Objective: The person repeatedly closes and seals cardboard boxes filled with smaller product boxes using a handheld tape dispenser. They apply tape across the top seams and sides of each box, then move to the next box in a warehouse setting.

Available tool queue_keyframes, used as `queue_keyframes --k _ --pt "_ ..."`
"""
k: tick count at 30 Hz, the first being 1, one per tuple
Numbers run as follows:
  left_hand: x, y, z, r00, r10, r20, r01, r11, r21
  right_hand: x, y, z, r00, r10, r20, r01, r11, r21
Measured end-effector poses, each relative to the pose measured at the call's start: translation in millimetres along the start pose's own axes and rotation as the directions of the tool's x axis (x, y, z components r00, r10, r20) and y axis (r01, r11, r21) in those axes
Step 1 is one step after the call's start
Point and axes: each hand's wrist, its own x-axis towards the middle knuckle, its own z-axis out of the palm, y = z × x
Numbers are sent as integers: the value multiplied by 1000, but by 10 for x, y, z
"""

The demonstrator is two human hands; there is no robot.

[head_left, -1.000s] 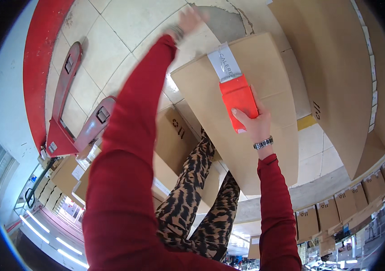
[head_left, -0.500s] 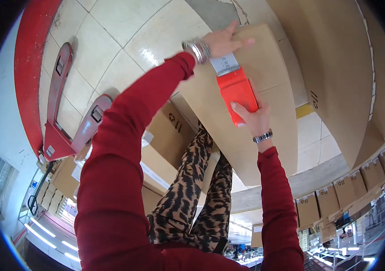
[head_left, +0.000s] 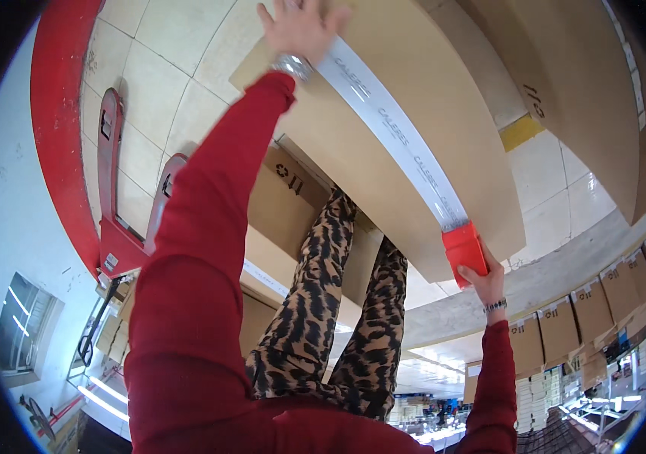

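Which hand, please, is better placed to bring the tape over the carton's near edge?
Likely the right hand: it grips the red tape dispenser near that edge; the left hand is toward the far end.

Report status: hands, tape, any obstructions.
Left hand spread at far end of tape strip. Right hand gripping red dispenser. Strip runs along carton; nothing visibly blocking it.

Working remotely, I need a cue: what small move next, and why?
Probably lower the red tape dispenser over the carton's near edge: the pale tape runs from the left grip to the dispenser, which the right grip holds by that edge.
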Motion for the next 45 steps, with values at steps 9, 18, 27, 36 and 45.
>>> queue_keyframes --k 9,18,27,36,45 --pt "-1588 1253 852 866 480 139 -489 871 42 259 72 324 994 -87 -69 90 995 45" --pt "-1469 1045 896 901 431 -43 -428 902 59 -265 991 -121 999 -21 -33 25 993 119" --pt "-2651 2246 1407 750 628 208 -651 757 61 -505 1158 -300 992 -129 -19 129 992 17" --pt "-2887 2686 1498 775 595 214 -622 778 90 -502 1774 -320 992 -57 -113 37 985 -167" --pt "-2997 2788 1664 659 699 279 -740 668 77 -1165 1538 -674 994 -84 -69 89 993 75"
